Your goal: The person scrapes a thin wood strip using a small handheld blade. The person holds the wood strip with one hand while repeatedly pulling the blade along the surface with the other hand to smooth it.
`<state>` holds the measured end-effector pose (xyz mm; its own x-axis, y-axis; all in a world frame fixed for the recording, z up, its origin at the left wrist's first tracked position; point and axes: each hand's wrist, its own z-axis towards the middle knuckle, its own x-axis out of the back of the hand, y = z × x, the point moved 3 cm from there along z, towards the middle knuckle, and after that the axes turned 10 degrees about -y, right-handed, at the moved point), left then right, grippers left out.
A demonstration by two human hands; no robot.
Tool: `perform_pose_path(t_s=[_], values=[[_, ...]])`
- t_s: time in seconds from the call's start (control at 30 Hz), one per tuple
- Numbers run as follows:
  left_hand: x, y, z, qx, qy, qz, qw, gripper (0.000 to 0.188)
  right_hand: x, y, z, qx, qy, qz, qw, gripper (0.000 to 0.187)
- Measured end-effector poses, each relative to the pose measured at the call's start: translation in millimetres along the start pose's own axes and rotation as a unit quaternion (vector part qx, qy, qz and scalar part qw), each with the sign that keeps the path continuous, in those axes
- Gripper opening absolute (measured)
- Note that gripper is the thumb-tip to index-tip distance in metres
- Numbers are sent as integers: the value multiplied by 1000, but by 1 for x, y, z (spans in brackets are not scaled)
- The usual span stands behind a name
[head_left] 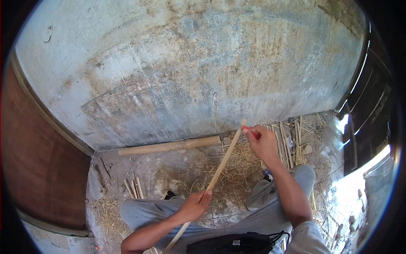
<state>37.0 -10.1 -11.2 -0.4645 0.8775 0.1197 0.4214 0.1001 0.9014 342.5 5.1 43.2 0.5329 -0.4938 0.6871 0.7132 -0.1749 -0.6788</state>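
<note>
A long, pale bamboo strip (pixel 223 164) slants across in front of me, from below my left forearm up toward the wall. My left hand (pixel 196 204) is wrapped round it at about mid-length. At the strip's far upper end, my right hand (pixel 264 144) grips a small red-handled tool (pixel 249 131). The tool's front touches the strip or lies very near it; its blade or tip is too small to make out. My knees, in grey trousers, spread to either side of the strip.
A thick bamboo pole (pixel 169 147) lies along the foot of the stained wall (pixel 203 76). Shavings (pixel 230 163) litter the floor between my feet. Several thin bamboo sticks (pixel 298 142) lie at the right, others (pixel 136 188) at the left. A black bag (pixel 230 244) rests at my lap.
</note>
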Motion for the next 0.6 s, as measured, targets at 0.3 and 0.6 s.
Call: perform_pose_path(t_s=[0.3, 0.6], values=[[28, 8, 6, -13, 76, 71, 994, 48, -44, -66, -75, 223, -83, 57, 970, 22], [26, 12, -1, -35, 103, 101, 989, 44, -43, -70, -66, 230, -51, 2, 972, 21]])
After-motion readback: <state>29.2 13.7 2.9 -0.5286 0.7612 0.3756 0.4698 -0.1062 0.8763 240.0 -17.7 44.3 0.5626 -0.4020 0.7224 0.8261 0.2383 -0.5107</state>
